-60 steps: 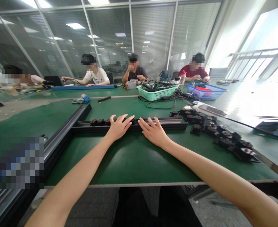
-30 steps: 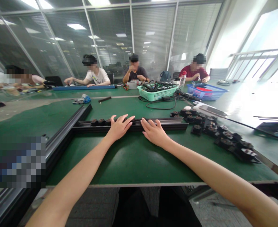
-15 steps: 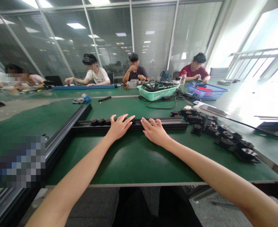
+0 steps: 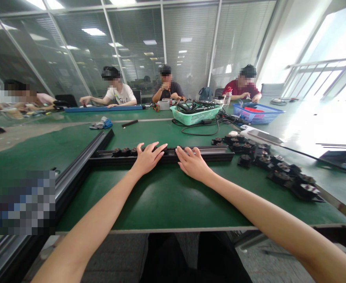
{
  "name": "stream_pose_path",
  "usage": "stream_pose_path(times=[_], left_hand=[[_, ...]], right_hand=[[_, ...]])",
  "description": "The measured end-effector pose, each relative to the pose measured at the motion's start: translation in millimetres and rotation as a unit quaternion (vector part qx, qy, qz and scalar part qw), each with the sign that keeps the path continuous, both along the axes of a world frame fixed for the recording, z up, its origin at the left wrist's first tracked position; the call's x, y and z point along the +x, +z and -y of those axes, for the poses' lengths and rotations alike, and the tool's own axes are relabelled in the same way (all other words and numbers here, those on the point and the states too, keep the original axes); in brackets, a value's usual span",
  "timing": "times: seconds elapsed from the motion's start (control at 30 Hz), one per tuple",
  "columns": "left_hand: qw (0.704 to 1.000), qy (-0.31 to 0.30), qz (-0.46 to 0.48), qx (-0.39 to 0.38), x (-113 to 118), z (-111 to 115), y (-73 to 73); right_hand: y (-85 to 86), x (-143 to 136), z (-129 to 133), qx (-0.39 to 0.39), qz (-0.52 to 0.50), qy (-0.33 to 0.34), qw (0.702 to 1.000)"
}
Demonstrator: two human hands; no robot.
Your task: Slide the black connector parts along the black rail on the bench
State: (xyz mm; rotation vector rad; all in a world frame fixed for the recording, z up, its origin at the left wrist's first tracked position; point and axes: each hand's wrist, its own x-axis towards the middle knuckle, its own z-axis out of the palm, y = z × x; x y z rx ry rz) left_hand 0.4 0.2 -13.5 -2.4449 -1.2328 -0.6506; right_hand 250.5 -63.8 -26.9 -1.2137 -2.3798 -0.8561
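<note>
A black channel-shaped rail (image 4: 214, 158) lies crosswise in front of me. Several small black modules (image 4: 125, 152) sit in a row in its left part. My left hand (image 4: 147, 160) rests over that row with its fingers spread, covering some of the modules. Just to the right, my right hand (image 4: 194, 164) lies on the rail with fingers stretched out and palm down. What is under the fingertips of either hand is hidden. The right end of the channel shows a bare silvery inside. Loose black modules (image 4: 283, 168) lie in a long cluster on the right.
A longer black rail (image 4: 72, 173) runs diagonally on the left, against the crosswise rail's end. Beyond stand a green basket (image 4: 198, 116) of cables and a blue basket (image 4: 262, 117). A phone (image 4: 265, 137) lies at right. Several people sit across the green table (image 4: 161, 204).
Both my hands stay in place on the rail. The view has shifted very slightly; nothing else on my side of the table has visibly moved.
</note>
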Motion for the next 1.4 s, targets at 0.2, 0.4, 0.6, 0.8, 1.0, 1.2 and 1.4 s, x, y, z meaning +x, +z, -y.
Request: stream_pose_path(times=[0.2, 0.4, 0.6, 0.8, 1.0, 1.2, 1.4], left_hand=[[1.000, -0.001, 0.005, -0.007, 0.9, 0.8, 0.8], [1.000, 0.003, 0.006, -0.015, 1.6, 2.5, 2.8], [1.000, 0.007, 0.004, -0.017, 2.2, 3.3, 3.1], [1.000, 0.005, 0.006, -0.015, 1.8, 2.9, 2.7], [1.000, 0.005, 0.003, -0.012, 2.0, 2.2, 2.3], [1.000, 0.003, 0.007, -0.013, 1.1, 1.2, 1.2], [1.000, 0.000, 0.006, -0.014, 1.1, 1.7, 1.8]], right_hand=[[3.8, 0.5, 1.5, -0.009, 0.005, -0.002, 1.000], [6.4, 0.7, 2.5, -0.009, 0.003, -0.004, 1.000], [7.0, 1.4, 1.7, -0.001, 0.008, -0.007, 1.000], [7.9, 1.9, 0.4, 0.010, 0.005, -0.008, 1.000], [9.4, 2.6, 0.4, 0.021, -0.001, -0.014, 1.000], [11.3, 3.4, -0.6, 0.019, -0.018, -0.015, 1.000], [12.2, 3.9, -0.9, 0.044, -0.020, -0.026, 0.999]])
